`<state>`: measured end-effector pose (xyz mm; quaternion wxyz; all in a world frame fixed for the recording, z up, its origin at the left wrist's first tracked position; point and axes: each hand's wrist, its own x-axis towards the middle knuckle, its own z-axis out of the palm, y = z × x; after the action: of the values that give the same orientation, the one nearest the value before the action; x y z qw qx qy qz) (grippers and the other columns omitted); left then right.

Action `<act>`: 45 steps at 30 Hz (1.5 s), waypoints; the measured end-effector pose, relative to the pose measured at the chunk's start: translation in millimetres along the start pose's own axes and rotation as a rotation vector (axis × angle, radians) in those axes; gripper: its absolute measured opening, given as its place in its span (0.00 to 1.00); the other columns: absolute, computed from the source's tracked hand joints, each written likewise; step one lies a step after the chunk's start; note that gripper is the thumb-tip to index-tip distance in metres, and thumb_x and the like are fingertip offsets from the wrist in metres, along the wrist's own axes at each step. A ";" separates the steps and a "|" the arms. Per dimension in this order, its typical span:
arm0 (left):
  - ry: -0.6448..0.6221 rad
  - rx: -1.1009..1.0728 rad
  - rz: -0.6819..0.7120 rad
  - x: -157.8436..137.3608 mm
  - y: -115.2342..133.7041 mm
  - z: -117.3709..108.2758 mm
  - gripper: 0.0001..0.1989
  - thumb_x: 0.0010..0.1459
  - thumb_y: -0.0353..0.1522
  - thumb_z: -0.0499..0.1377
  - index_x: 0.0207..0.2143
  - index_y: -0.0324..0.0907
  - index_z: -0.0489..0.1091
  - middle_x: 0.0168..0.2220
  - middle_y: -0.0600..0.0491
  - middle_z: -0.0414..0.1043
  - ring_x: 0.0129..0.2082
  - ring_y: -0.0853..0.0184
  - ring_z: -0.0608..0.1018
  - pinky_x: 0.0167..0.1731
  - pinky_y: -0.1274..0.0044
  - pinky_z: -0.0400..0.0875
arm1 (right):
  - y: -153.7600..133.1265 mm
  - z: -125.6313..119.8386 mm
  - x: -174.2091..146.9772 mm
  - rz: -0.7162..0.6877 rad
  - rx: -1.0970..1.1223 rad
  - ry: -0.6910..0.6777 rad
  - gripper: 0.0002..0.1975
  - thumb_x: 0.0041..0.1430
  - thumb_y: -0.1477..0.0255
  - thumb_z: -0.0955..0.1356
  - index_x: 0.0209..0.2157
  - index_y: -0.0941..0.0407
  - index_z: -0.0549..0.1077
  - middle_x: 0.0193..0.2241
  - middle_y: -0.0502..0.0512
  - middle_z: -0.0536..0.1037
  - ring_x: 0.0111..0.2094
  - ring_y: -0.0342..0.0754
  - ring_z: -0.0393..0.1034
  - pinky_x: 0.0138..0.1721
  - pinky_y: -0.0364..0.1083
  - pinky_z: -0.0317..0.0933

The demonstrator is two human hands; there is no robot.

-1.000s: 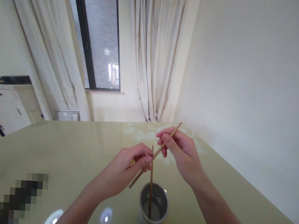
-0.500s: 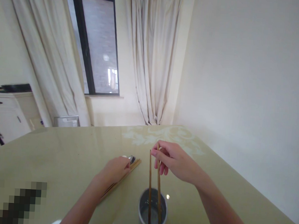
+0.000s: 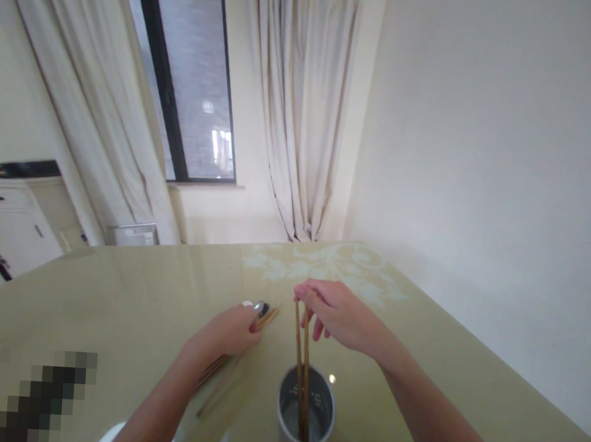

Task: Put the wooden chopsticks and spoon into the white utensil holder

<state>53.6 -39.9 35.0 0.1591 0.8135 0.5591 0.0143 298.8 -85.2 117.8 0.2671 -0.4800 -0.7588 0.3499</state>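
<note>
My right hand [image 3: 327,308] pinches the tops of two wooden chopsticks [image 3: 304,355], which stand nearly upright and close together. Their lower ends are inside a grey utensil holder [image 3: 331,420], round, with small holes in its wall. To the left, my left hand [image 3: 231,330] is closed over a bundle of chopsticks [image 3: 211,374] lying on the table, its fingertips partly hidden. One single chopstick [image 3: 215,395] slants out from under that hand, apart from the bundle. Just beyond the fingers lie metal spoons [image 3: 260,307], partly covered.
Everything stands on a glossy greenish table [image 3: 145,292] with a pale leaf pattern at the far end. A white rounded object [image 3: 109,434] shows at the bottom edge by my left forearm. Curtains [image 3: 306,115], a window and a wall border the table.
The two chopsticks in my right hand have come closer together in the holder, and that hand has shifted slightly left. A single chopstick has separated from the bundle under my left hand.
</note>
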 end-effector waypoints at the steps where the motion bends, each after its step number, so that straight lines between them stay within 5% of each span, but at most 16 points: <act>1: 0.021 -0.080 0.029 -2.1 -1.7 -8.1 0.09 0.58 0.36 0.58 0.28 0.41 0.73 0.29 0.51 0.78 0.31 0.62 0.78 0.29 0.75 0.63 | -0.8 -3.2 -1.0 -0.041 -0.020 0.053 0.23 0.75 0.55 0.59 0.37 0.56 0.74 0.31 0.52 0.82 0.22 0.42 0.75 0.23 0.41 0.62; 5: 0.133 -0.536 0.190 -22.2 2.3 -48.1 0.16 0.64 0.44 0.57 0.34 0.41 0.73 0.31 0.53 0.78 0.30 0.66 0.75 0.30 0.77 0.66 | -5.4 -14.1 -6.3 -0.187 -0.017 0.334 0.24 0.75 0.53 0.60 0.37 0.56 0.77 0.30 0.51 0.79 0.23 0.41 0.70 0.27 0.42 0.61; 8: 0.258 -0.744 0.311 -46.7 24.6 -69.0 0.16 0.65 0.45 0.59 0.36 0.41 0.73 0.31 0.55 0.75 0.31 0.68 0.74 0.32 0.78 0.67 | -11.7 -11.4 -11.0 -0.260 0.114 0.378 0.21 0.74 0.53 0.63 0.42 0.55 0.78 0.31 0.51 0.79 0.24 0.42 0.67 0.26 0.42 0.60; 14: 0.313 -0.698 0.412 -74.0 70.7 -76.2 0.13 0.67 0.43 0.60 0.38 0.44 0.76 0.31 0.58 0.74 0.31 0.70 0.73 0.31 0.79 0.66 | -27.7 -1.6 -24.1 -0.390 0.448 0.358 0.14 0.72 0.58 0.67 0.42 0.55 0.77 0.27 0.48 0.75 0.24 0.42 0.70 0.23 0.40 0.62; 19: 0.256 -0.479 0.306 -40.2 35.9 -57.2 0.20 0.71 0.44 0.51 0.35 0.43 0.74 0.32 0.55 0.76 0.32 0.67 0.74 0.33 0.77 0.65 | -30.0 -23.9 -38.4 -0.453 0.396 0.512 0.16 0.73 0.59 0.67 0.34 0.55 0.74 0.25 0.48 0.73 0.24 0.41 0.70 0.24 0.40 0.62; 24: 0.073 -0.094 0.036 4.9 -17.7 -6.5 0.06 0.58 0.34 0.60 0.32 0.43 0.75 0.34 0.52 0.79 0.35 0.62 0.78 0.33 0.75 0.63 | -25.6 -36.8 -40.7 -0.319 0.147 0.358 0.17 0.72 0.58 0.67 0.32 0.55 0.73 0.24 0.47 0.75 0.25 0.42 0.70 0.27 0.41 0.62; 30: 0.005 -0.026 -0.019 17.4 -31.0 22.8 0.07 0.50 0.30 0.64 0.35 0.45 0.76 0.38 0.52 0.80 0.38 0.60 0.80 0.33 0.75 0.64 | -18.9 -24.7 -26.6 -0.154 -0.182 0.016 0.20 0.76 0.64 0.62 0.29 0.56 0.73 0.25 0.48 0.78 0.25 0.42 0.73 0.30 0.42 0.61; 40: -0.031 -0.017 0.035 9.0 -17.4 16.2 0.05 0.54 0.34 0.60 0.27 0.43 0.73 0.30 0.52 0.76 0.32 0.61 0.78 0.30 0.74 0.62 | -5.2 -13.5 -10.1 -0.066 -0.183 -0.023 0.27 0.76 0.60 0.59 0.24 0.56 0.73 0.20 0.50 0.77 0.20 0.43 0.70 0.26 0.43 0.60; 45: 0.102 -0.377 0.175 -7.5 -10.2 -23.0 0.15 0.66 0.43 0.54 0.32 0.42 0.69 0.31 0.54 0.75 0.32 0.65 0.74 0.32 0.75 0.64 | -5.7 -28.6 -14.5 -0.075 -0.194 0.131 0.24 0.74 0.58 0.62 0.29 0.57 0.78 0.23 0.51 0.79 0.21 0.43 0.71 0.25 0.43 0.59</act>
<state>36.9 -37.9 55.2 0.2780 0.8130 0.4812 0.1737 322.6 -92.3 138.8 0.2811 -0.4968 -0.7875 0.2326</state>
